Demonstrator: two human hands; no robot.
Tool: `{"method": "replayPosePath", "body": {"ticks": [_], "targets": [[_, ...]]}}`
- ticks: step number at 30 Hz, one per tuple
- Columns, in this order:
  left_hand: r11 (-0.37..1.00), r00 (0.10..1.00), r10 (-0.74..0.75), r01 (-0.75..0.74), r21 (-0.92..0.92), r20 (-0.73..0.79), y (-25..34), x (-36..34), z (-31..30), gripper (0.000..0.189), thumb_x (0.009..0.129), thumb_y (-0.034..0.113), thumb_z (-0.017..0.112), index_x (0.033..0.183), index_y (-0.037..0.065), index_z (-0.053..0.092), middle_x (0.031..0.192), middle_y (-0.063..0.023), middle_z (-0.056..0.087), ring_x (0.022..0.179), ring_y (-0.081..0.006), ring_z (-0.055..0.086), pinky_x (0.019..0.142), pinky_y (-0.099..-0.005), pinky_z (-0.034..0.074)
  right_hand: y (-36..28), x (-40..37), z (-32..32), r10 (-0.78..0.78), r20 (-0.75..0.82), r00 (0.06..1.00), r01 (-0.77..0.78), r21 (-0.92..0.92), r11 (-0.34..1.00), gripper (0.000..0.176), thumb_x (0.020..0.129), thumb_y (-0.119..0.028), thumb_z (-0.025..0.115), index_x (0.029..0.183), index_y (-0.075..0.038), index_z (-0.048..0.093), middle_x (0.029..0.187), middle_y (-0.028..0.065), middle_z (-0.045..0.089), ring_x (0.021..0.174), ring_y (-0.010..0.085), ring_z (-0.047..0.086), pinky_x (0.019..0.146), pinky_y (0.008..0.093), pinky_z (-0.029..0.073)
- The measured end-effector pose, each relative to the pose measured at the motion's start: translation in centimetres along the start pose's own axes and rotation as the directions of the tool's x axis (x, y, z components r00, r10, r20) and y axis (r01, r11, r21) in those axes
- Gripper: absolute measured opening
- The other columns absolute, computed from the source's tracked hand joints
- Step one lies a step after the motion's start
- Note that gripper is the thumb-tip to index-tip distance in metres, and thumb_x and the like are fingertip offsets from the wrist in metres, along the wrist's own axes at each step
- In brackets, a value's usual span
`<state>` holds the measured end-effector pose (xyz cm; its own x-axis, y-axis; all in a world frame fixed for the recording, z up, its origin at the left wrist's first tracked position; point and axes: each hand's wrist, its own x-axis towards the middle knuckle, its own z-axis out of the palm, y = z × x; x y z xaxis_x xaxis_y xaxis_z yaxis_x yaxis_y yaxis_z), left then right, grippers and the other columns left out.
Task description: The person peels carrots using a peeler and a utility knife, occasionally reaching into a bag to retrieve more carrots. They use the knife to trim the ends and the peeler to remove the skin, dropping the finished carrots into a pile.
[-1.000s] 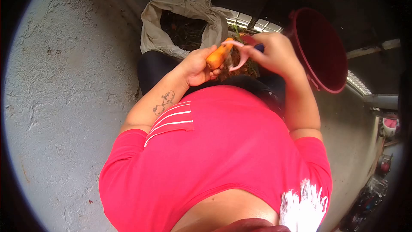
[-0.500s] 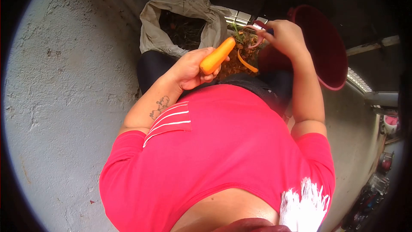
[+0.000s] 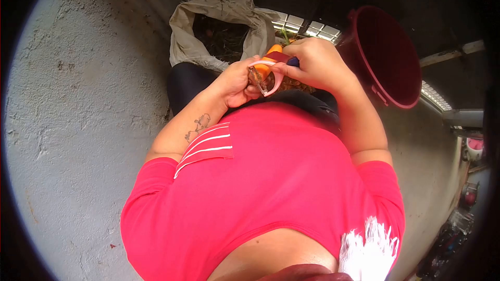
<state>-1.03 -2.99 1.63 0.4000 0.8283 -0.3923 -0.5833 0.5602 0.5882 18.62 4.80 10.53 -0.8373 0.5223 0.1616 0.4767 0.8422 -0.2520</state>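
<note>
My left hand (image 3: 239, 83) is closed around an orange carrot (image 3: 274, 49), whose far end points up and away from me. A pink peeler (image 3: 277, 80) with a metal blade lies across the near part of the carrot. Its handle is gripped in my right hand (image 3: 317, 61), thumb along the pink frame, with a dark blue bit showing beside the fingers. The peeler covers much of the carrot. Below both hands, orange peelings (image 3: 304, 89) are partly visible.
An open whitish woven sack (image 3: 182, 39) with dark plant scraps inside stands beyond my left hand. To the right is a large dark red bucket (image 3: 359, 54), tilted open. A rough grey wall (image 3: 83, 125) runs along the left.
My right hand has brought the peeler down and left onto the carrot. A strip of peel that was in the air below the peeler no longer shows.
</note>
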Motion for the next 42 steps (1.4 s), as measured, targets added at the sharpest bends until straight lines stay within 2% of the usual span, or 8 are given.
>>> {"method": "replayPosePath", "body": {"ticks": [3, 12, 18, 22, 28, 32, 37, 42], "targets": [[0.999, 0.998, -0.04, 0.04, 0.009, 0.054, 0.5, -1.2, 0.4, 0.042, 0.104, 0.038, 0.034, 0.11, 0.003, 0.056, 0.075, -0.0065, 0.057, 0.045, -0.0049, 0.036, 0.04, -0.017, 0.028, 0.9, -0.3, 0.4, -0.071, -0.081, 0.994, 0.074, 0.034, 0.997, 0.038, 0.081, -0.044, 0.069, 0.09, -0.008, 0.072, 0.072, 0.0123, 0.066, 0.072, 0.0329, 0.065, 0.063, 0.0422, 0.051], [0.999, 0.968, -0.033, 0.036, -0.01, 0.248, 2.1, -3.2, -0.1, 0.047, 0.102, 0.042, 0.037, 0.117, 0.0, 0.053, 0.071, -0.0055, 0.052, 0.047, -0.0057, 0.036, 0.044, -0.018, 0.031, 7.1, -1.7, -1.4, 0.292, -0.224, 0.93, -0.343, -0.237, 0.909, 0.039, 0.084, -0.047, 0.066, 0.086, -0.009, 0.073, 0.07, 0.0142, 0.065, 0.071, 0.0349, 0.065, 0.062, 0.0424, 0.05], [0.926, 0.932, 0.003, 0.135, -0.353, 0.363, 0.5, -0.3, -3.0, 0.037, 0.095, 0.036, 0.054, 0.117, 0.006, 0.054, 0.095, -0.01, 0.056, 0.072, -0.0156, 0.053, 0.054, -0.0225, 0.043, 4.7, -1.8, -1.6, 0.316, -0.153, 0.936, -0.311, 0.059, 0.949, 0.043, 0.083, -0.048, 0.067, 0.09, -0.006, 0.073, 0.069, 0.0168, 0.064, 0.07, 0.0362, 0.064, 0.061, 0.042, 0.048], [0.981, 0.986, 0.077, -0.048, -0.185, 0.15, -0.4, 0.7, -3.4, 0.041, 0.1, 0.033, 0.049, 0.132, 0.009, 0.046, 0.102, -0.0112, 0.058, 0.077, -0.0165, 0.054, 0.06, -0.0252, 0.045, 4.2, -1.9, -1.3, 0.322, -0.139, 0.937, -0.32, 0.035, 0.947, 0.037, 0.084, -0.039, 0.069, 0.09, -0.003, 0.072, 0.075, 0.0185, 0.066, 0.069, 0.0344, 0.064, 0.062, 0.0385, 0.049], [0.987, 0.99, 0.141, -0.142, -0.069, -0.022, 0.0, -0.2, -0.4, 0.043, 0.103, 0.037, 0.042, 0.135, 0.008, 0.045, 0.102, -0.0107, 0.061, 0.08, -0.0166, 0.058, 0.062, -0.0242, 0.046, 4.2, -2.3, -0.8, 0.323, -0.152, 0.934, -0.334, -0.059, 0.941, 0.044, 0.083, -0.05, 0.065, 0.087, -0.007, 0.073, 0.07, 0.0164, 0.065, 0.07, 0.0367, 0.064, 0.064, 0.0432, 0.05], [0.988, 0.987, 0.143, -0.147, -0.044, -0.073, -1.3, 1.4, -2.5, 0.037, 0.104, 0.036, 0.037, 0.121, 0.007, 0.051, 0.089, -0.0104, 0.061, 0.063, -0.0154, 0.055, 0.05, -0.0225, 0.042, 1.9, -1.6, -0.5, 0.211, -0.084, 0.974, -0.212, -0.008, 0.977, 0.043, 0.082, -0.049, 0.066, 0.078, -0.006, 0.069, 0.069, 0.0151, 0.065, 0.069, 0.036, 0.064, 0.062, 0.0432, 0.05], [0.994, 0.988, 0.098, -0.103, -0.032, -0.118, -1.5, 1.0, -1.1, 0.037, 0.103, 0.04, 0.037, 0.104, 0.008, 0.057, 0.075, -0.0072, 0.061, 0.043, -0.0098, 0.045, 0.034, -0.0186, 0.028, 0.1, -0.4, 0.8, 0.059, -0.017, 0.998, -0.058, 0.023, 0.998, 0.043, 0.082, -0.05, 0.066, 0.085, -0.007, 0.072, 0.07, 0.0127, 0.066, 0.069, 0.0331, 0.065, 0.062, 0.0432, 0.051], [0.998, 0.99, 0.068, -0.069, -0.005, -0.127, -1.1, 0.2, 0.4, 0.032, 0.103, 0.032, 0.033, 0.114, 0.011, 0.054, 0.079, -0.0082, 0.059, 0.041, -0.0081, 0.037, 0.035, -0.0181, 0.024, 0.2, 0.1, 1.4, 0.069, 0.037, 0.997, -0.068, -0.03, 0.997, 0.042, 0.082, -0.049, 0.067, 0.088, -0.008, 0.073, 0.072, 0.0124, 0.067, 0.072, 0.0324, 0.066, 0.062, 0.0429, 0.051]]}}
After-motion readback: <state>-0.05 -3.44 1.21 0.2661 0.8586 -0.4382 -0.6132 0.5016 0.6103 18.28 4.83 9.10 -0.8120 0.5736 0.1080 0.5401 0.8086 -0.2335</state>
